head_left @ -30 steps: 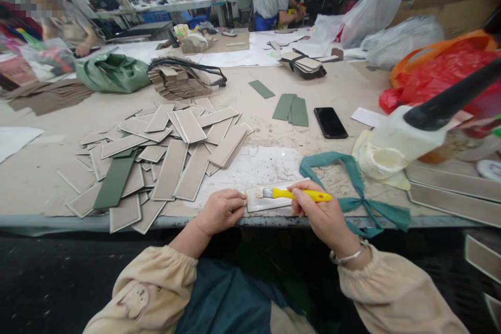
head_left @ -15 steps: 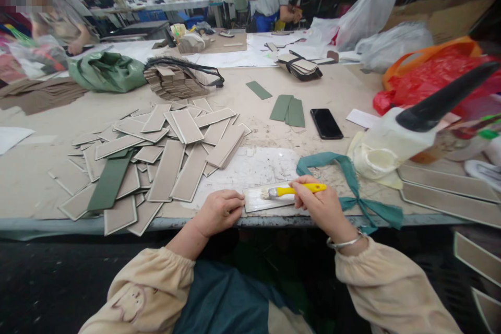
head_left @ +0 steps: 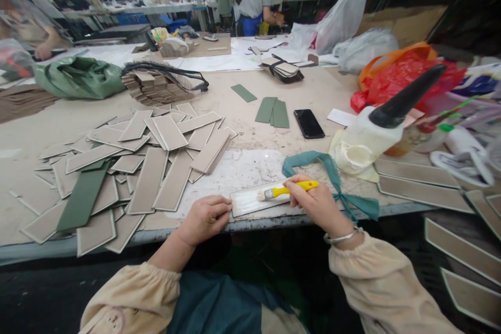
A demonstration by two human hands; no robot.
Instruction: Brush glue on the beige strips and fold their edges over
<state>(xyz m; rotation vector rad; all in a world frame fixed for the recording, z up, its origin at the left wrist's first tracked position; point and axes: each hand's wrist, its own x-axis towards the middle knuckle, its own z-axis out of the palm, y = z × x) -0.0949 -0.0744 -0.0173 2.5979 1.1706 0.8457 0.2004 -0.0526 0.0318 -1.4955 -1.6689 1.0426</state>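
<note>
My right hand (head_left: 315, 207) grips a paintbrush (head_left: 279, 191) with a yellow handle. Its pale bristles touch a narrow rectangular panel (head_left: 245, 207) coated with wet-looking white stuff, lying near the table's front edge. My left hand (head_left: 207, 220) is closed, thumb and fingers pinching the panel's left end; the fingertips are partly hidden. Left of it spreads a loose heap of beige panels with pale edges (head_left: 146, 180), with a dark green strip (head_left: 84, 195) on top. A teal cloth strip (head_left: 332, 167) lies just beyond my right hand.
A cut-open white bottle with a black neck (head_left: 358, 148) stands at right. Farther back lie a black phone (head_left: 309, 123), green pieces (head_left: 272, 112), a tied stack (head_left: 156, 86) and a red bag (head_left: 407, 83). More panels (head_left: 422, 193) lie at right. Co-workers stand beyond the table.
The view has turned slightly to the right, so everything sits farther left. The brush has shifted slightly along the panel, and both hands keep their hold.
</note>
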